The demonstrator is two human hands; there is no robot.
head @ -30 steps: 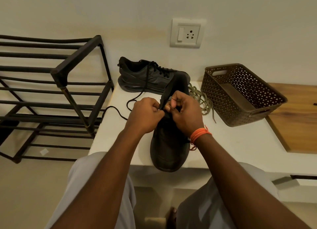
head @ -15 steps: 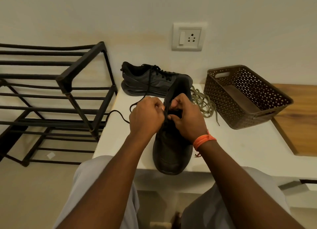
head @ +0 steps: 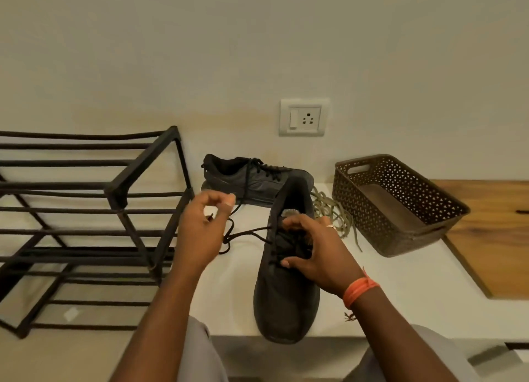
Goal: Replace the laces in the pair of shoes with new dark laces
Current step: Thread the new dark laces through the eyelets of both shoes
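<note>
Shoe (head: 286,295) under right hand (head: 317,255), gripped | left hand (head: 200,230) pinches dark lace (head: 246,234)

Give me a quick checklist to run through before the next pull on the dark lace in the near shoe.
1. Near black shoe braced: ok, the right hand holds it at the tongue and eyelets.
2. Thin dark lace gripped: ok, the left hand pinches it, pulled out to the shoe's left.
3. Lace free of the black metal shoe rack: cannot tell, slack loops lie near its corner post.
4. Old olive laces out of the way: ok, heaped beside the brown perforated plastic basket.
5. Far black shoe laced: ok, dark lace in its eyelets.
</note>
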